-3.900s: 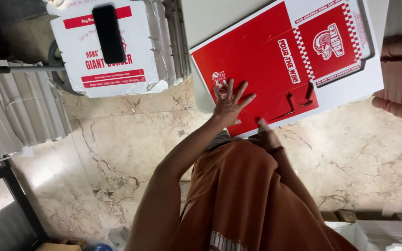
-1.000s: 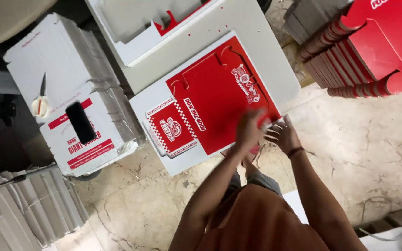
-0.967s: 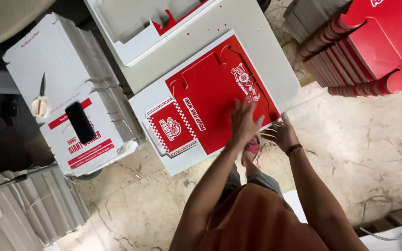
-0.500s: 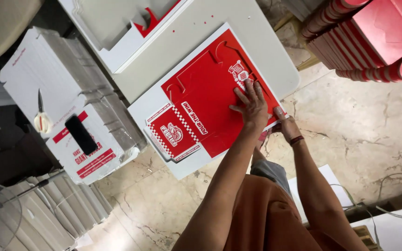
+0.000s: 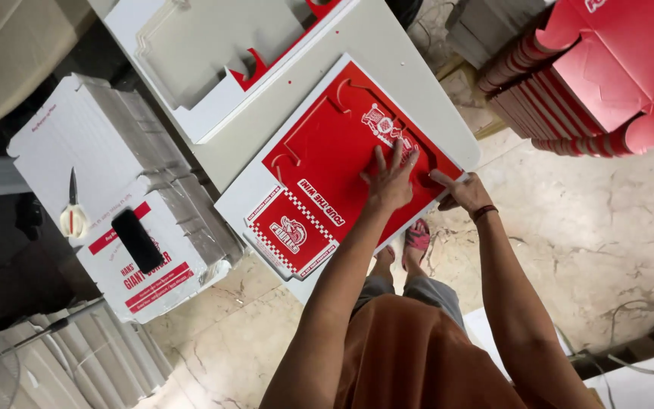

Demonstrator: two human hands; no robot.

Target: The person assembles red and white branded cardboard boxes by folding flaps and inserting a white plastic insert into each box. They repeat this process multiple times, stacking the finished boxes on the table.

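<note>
Flatly laid, carton: a red die-cut carton blank (image 5: 334,170) with white print and a checkered panel lies unfolded on the white table (image 5: 410,83), near the table's edge closest to the person, on top of a white sheet of the same cut.
Left hand: the left hand (image 5: 389,182) rests palm down on the red blank, fingers spread apart and pressed flat on the printed face close to its right end.
Right hand: the right hand (image 5: 459,191) sits at the blank's right edge where it meets the table edge; the forefinger points along the card, and whether the other fingers pinch the edge cannot be told. A dark band circles that wrist.
Person: orange garment, bare forearms, feet in pink sandals (image 5: 416,235) on the marble floor (image 5: 615,227) below the table edge.
Further on the table: another flat blank (image 5: 213,53), white side up with red showing at its notches, lies well apart from the hands.
Right of the table: a row of folded red boxes (image 5: 592,76) stands stacked together.
Left of the table: a white carton (image 5: 107,189) with a red label carries scissors (image 5: 73,216) and a black phone (image 5: 137,239).
Lower left: bundles of flat white card (image 5: 62,363) lie on the floor.
</note>
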